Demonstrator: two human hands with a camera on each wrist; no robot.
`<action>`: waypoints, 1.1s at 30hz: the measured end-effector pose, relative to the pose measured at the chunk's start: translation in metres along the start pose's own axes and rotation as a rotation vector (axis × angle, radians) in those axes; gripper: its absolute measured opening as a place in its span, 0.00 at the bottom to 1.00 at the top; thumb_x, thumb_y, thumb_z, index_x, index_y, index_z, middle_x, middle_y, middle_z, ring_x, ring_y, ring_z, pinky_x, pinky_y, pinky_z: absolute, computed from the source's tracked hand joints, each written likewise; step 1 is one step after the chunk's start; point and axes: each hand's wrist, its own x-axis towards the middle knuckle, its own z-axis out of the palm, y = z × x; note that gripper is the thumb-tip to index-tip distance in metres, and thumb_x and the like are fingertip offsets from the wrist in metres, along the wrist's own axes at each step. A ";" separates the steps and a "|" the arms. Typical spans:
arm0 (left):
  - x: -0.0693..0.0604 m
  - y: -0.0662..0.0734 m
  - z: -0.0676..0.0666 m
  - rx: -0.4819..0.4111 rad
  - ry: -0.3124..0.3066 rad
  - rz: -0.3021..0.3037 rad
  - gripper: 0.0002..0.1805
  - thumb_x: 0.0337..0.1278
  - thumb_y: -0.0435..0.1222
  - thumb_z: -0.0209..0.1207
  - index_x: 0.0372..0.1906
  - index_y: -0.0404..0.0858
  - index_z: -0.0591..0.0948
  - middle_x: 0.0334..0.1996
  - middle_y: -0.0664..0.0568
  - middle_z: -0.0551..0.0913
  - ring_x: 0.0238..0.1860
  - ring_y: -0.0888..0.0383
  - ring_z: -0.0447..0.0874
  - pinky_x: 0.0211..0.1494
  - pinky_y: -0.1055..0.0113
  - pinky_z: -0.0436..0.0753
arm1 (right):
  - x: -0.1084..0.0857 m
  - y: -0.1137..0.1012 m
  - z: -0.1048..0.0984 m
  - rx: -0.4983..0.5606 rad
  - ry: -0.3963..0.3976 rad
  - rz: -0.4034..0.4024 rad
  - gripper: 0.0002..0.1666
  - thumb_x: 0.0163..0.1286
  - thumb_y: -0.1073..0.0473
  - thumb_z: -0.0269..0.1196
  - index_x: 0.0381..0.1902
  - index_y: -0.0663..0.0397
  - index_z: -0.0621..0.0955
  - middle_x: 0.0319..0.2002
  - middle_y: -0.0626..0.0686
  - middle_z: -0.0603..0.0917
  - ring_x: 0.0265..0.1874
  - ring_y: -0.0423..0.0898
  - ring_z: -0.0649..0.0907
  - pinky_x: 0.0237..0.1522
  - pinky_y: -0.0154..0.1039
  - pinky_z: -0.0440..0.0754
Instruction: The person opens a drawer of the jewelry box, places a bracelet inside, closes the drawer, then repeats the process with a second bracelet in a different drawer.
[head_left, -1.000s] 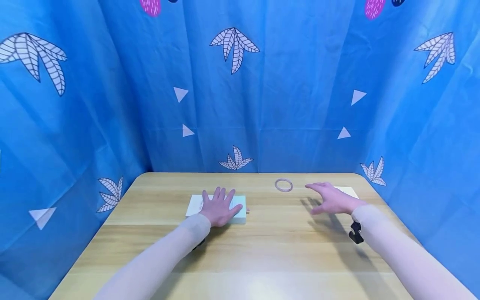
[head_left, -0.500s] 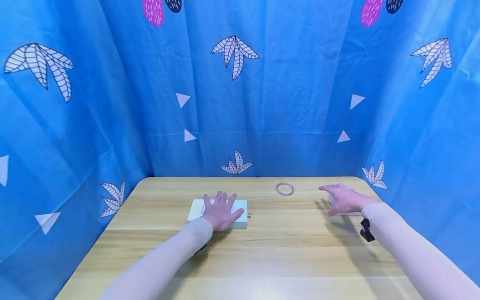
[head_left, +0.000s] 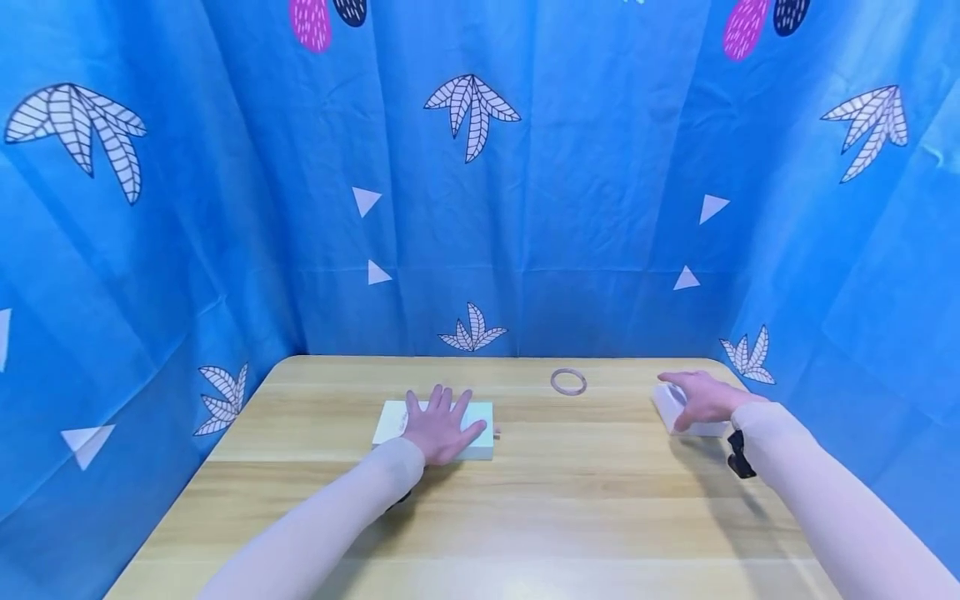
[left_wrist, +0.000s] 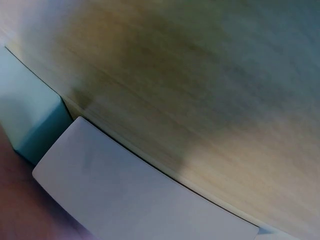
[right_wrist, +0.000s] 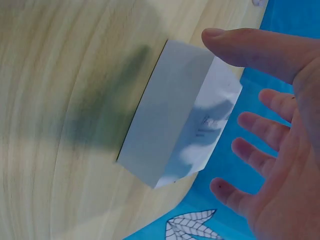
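My left hand (head_left: 438,429) rests with spread fingers on a flat white-and-mint box (head_left: 480,417), and a small pinkish tab (head_left: 497,432) sticks out of its right end. In the left wrist view the box's white part (left_wrist: 135,185) meets its mint part (left_wrist: 30,105); only a blurred edge of the hand shows there. Over at the right, my right hand (head_left: 701,397) is held above a white box (head_left: 667,408). The right wrist view shows its thumb and fingers apart around the white box (right_wrist: 175,110), which bears a faint print; I cannot tell whether they touch it.
A thin pale ring (head_left: 568,382) lies on the wooden table (head_left: 540,517) near the back edge, between the two boxes. Blue patterned curtains (head_left: 600,208) hang close along the back and both sides of the table.
My right hand has moved to the right, from beside the white box to over it. The left hand stays on the white-and-mint box. The head view has shifted slightly.
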 end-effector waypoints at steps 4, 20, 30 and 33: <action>-0.002 -0.001 0.000 -0.005 -0.002 0.000 0.47 0.64 0.74 0.27 0.82 0.54 0.51 0.80 0.43 0.54 0.81 0.42 0.45 0.72 0.24 0.39 | 0.005 0.005 0.000 0.006 -0.046 0.043 0.60 0.46 0.56 0.78 0.75 0.62 0.63 0.67 0.75 0.68 0.55 0.66 0.72 0.52 0.66 0.76; -0.003 0.001 0.002 0.008 0.010 -0.011 0.47 0.64 0.74 0.27 0.81 0.55 0.52 0.80 0.43 0.56 0.81 0.43 0.46 0.73 0.25 0.40 | 0.011 0.011 -0.002 0.001 -0.126 0.123 0.62 0.44 0.61 0.77 0.76 0.62 0.60 0.68 0.78 0.64 0.57 0.69 0.70 0.54 0.72 0.73; -0.007 0.001 -0.002 0.001 0.017 -0.002 0.46 0.66 0.73 0.27 0.81 0.53 0.54 0.79 0.42 0.57 0.81 0.42 0.48 0.73 0.25 0.41 | 0.017 0.017 -0.003 -0.009 -0.135 0.115 0.63 0.42 0.61 0.77 0.75 0.63 0.60 0.62 0.79 0.69 0.50 0.64 0.75 0.50 0.66 0.76; -0.011 0.003 -0.005 -0.004 0.022 0.002 0.46 0.66 0.72 0.27 0.81 0.53 0.54 0.79 0.42 0.57 0.81 0.42 0.48 0.73 0.25 0.42 | 0.017 0.018 -0.004 -0.007 -0.135 0.100 0.62 0.41 0.61 0.77 0.74 0.65 0.62 0.60 0.77 0.72 0.49 0.63 0.75 0.49 0.63 0.77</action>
